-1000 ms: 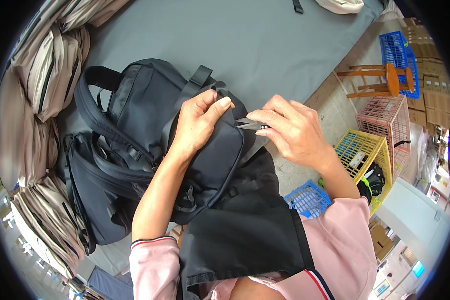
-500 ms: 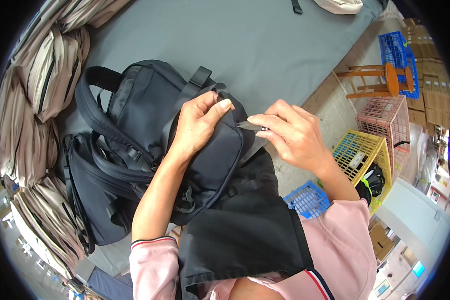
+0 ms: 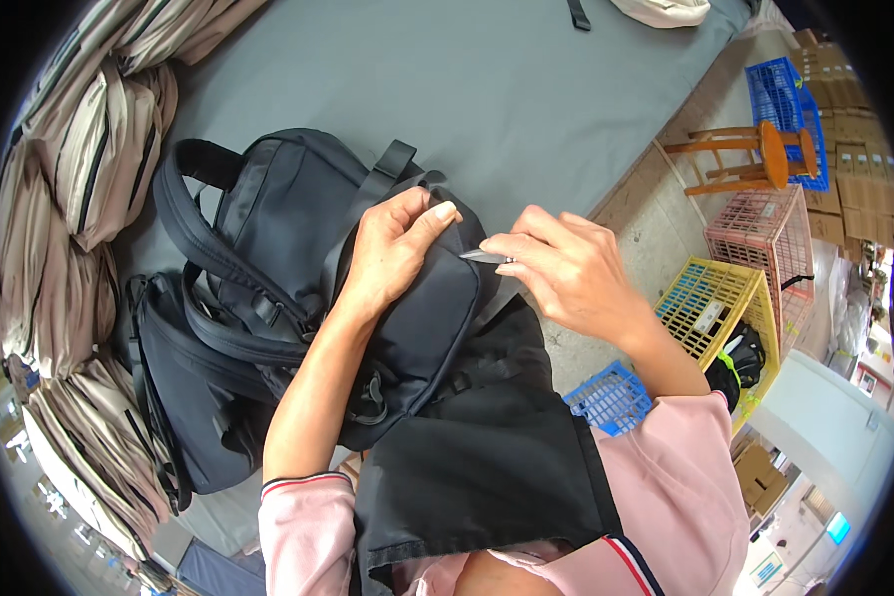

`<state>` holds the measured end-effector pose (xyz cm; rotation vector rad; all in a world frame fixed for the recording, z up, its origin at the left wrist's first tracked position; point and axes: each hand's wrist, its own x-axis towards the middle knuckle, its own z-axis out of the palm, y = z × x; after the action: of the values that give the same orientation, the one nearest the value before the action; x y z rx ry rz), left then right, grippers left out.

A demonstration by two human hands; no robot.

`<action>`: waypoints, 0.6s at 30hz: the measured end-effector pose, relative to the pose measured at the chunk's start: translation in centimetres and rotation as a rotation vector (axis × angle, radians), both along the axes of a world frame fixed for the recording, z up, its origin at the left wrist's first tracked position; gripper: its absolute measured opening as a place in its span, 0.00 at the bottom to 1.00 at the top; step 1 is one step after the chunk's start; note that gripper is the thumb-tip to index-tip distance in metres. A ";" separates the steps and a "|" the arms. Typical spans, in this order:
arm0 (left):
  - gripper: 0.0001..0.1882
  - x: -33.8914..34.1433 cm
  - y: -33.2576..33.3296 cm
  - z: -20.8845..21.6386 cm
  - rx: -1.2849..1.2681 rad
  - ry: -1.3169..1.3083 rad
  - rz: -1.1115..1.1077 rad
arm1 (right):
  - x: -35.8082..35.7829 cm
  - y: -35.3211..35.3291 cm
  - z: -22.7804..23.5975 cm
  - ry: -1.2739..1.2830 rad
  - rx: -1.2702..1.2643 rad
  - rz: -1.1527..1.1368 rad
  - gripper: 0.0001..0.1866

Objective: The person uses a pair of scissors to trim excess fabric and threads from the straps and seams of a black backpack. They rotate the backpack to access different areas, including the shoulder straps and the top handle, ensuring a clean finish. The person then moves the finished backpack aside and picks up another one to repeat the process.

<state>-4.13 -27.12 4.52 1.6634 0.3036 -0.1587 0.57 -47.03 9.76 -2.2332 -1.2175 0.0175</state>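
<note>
A dark navy backpack (image 3: 422,323) lies in front of me, partly over the edge of the table. My left hand (image 3: 392,243) pinches its fabric near a seam, thumb on top. In my right hand (image 3: 571,273) is a small pair of thread snips (image 3: 482,256), its metal blades pointing left at the seam. The tips lie against or just above the bag; which one I cannot tell. Most of the snips' body is hidden by my fingers. Padded shoulder straps (image 3: 209,243) and a black webbing strap with a buckle (image 3: 395,159) lie by my left hand.
Another dark bag (image 3: 194,397) lies at the left. Beige bags (image 3: 99,149) are piled along the left edge of the grey table (image 3: 417,79). To the right on the floor stand a yellow crate (image 3: 705,308), a pink crate (image 3: 765,233), a blue basket (image 3: 611,397) and a wooden stool (image 3: 770,154).
My right hand has moved slightly left, bringing the snips further over the bag's seam. My left hand keeps its pinch on the fabric, and the view has shifted a little.
</note>
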 end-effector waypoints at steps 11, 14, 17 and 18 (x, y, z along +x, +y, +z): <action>0.18 -4.9 -2.3 3.3 -0.486 -0.409 0.298 | -3.4 -0.2 -4.1 0.863 0.521 -0.367 0.15; 0.20 -7.2 -2.9 3.7 -0.962 -0.210 0.588 | -3.7 1.5 -3.5 0.951 0.458 -0.270 0.11; 0.20 -8.4 -2.8 2.4 -1.124 -0.122 0.660 | -4.1 1.3 -4.8 1.142 0.490 -0.258 0.05; 0.21 -8.8 -2.5 1.7 -1.197 -0.150 0.595 | -4.5 1.0 -5.4 1.129 0.504 -0.246 0.05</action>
<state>-12.92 -29.61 6.25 0.3592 0.4530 0.2113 -3.96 -46.08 4.41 -1.4771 -0.2673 0.6888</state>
